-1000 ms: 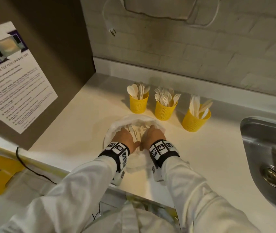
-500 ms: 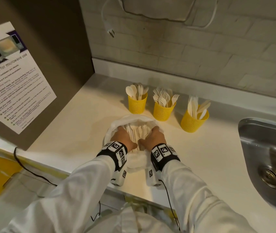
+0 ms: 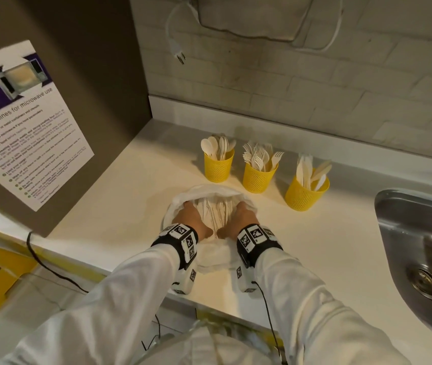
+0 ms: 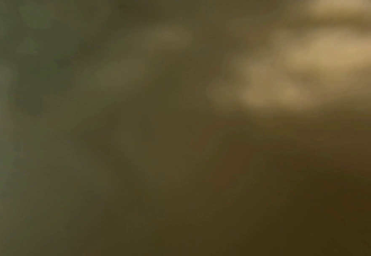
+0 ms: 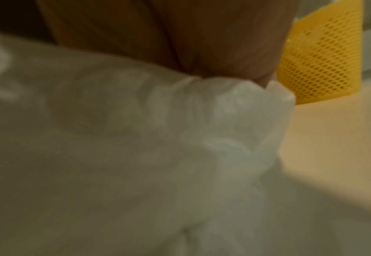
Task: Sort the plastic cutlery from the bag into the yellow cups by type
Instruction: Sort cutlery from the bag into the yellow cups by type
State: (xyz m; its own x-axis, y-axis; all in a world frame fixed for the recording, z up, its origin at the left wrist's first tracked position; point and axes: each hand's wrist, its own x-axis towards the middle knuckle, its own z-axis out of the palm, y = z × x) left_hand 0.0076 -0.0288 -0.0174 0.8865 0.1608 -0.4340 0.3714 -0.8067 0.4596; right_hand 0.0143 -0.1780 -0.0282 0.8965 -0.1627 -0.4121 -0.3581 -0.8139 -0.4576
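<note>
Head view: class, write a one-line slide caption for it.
Both hands, left hand and right hand, spread open a white bag of cutlery before three yellow cups of spoons, forks and knives.

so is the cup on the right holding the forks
No, the right yellow cup holds knives; the forks stand in the middle yellow cup.

- Head camera looks steeply down from above the worktop [image 3: 109, 206] near edge, facing the back wall.
- Left wrist view is a dark blur, too close to read.
- Right wrist camera sits low, pressed against the bag [image 5: 234, 121], shared with the head view.
</note>
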